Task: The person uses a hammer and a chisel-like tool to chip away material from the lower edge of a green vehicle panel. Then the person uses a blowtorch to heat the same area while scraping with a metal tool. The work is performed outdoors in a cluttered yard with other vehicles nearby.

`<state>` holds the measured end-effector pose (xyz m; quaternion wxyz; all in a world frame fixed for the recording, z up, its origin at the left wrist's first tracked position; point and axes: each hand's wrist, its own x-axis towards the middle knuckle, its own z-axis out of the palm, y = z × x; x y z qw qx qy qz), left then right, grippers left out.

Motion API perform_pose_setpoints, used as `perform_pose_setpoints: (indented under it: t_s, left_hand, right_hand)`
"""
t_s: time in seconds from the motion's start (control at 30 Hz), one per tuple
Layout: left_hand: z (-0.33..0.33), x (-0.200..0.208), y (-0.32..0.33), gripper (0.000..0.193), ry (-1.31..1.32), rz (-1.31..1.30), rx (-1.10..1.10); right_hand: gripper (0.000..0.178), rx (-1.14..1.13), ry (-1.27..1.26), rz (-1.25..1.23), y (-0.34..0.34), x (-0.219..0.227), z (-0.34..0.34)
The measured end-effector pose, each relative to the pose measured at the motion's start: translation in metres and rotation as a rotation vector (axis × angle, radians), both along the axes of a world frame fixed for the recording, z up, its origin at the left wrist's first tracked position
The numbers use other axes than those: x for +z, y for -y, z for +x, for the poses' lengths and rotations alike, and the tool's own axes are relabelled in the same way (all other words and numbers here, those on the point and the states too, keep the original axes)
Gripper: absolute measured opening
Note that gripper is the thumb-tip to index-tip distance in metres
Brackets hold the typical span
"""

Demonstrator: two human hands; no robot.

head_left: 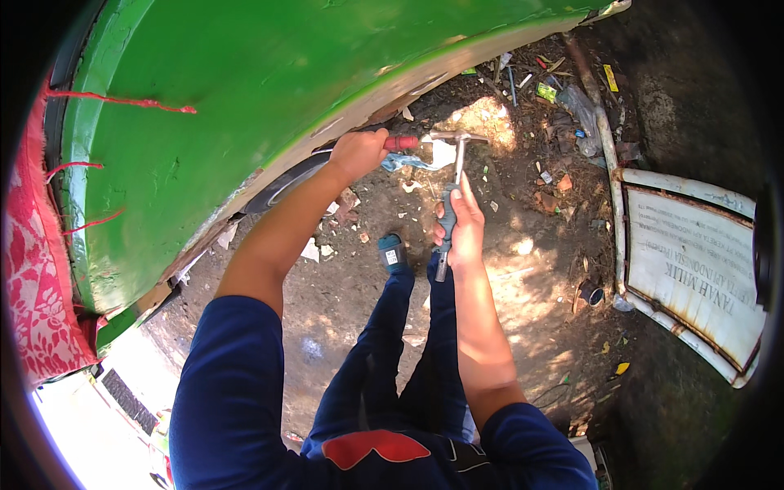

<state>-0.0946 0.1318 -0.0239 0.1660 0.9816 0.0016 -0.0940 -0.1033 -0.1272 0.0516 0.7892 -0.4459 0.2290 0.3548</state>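
My left hand (pixel 359 155) is closed around the red handle (pixel 400 144) of a tool, beside the lower edge of a curved green panel (pixel 245 98). The tool's far end is hidden by my hand and the panel, so its kind cannot be told. My right hand (pixel 464 224) grips a hammer (pixel 460 159) by its grey-blue handle. The hammer stands with its metal head upward in the picture, level with the red handle's butt. One end of the head is very near that butt; whether they touch is unclear.
Below the panel's edge shows a dark tyre-like curve (pixel 286 184). Litter and broken chips lie over the dirt ground (pixel 523 310). A rusty white-framed sign (pixel 694 269) leans at right, near a long pole (pixel 603 122). Red patterned cloth (pixel 45 278) hangs at left.
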Motion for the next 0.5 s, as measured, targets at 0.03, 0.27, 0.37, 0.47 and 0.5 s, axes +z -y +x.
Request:
perform_pose_setpoints:
  t_s: [0.03,0.27,0.37,0.47,0.5]
  left_hand:
    - [0.001,0.001,-0.001,0.019,-0.015,0.006,0.007]
    - [-0.012,-0.002,-0.008,0.020,-0.103,0.019,0.030]
    - [-0.024,0.011,-0.001,0.018,-0.156,-0.025,-0.005]
    - [-0.035,0.014,-0.001,0.017,-0.127,-0.044,-0.074]
    - [-0.039,0.018,-0.001,0.017,-0.113,-0.053,-0.089]
  right_hand:
    - [0.058,-0.080,0.050,0.052,0.003,0.005,0.003]
    - [0.057,0.100,0.037,-0.017,-0.006,0.002,0.007]
    - [0.055,-0.073,0.086,0.069,0.013,0.006,0.017]
    - [0.057,-0.055,0.079,0.068,0.020,0.001,0.021]
    - [0.056,-0.031,0.070,0.061,0.020,0.001,0.018]
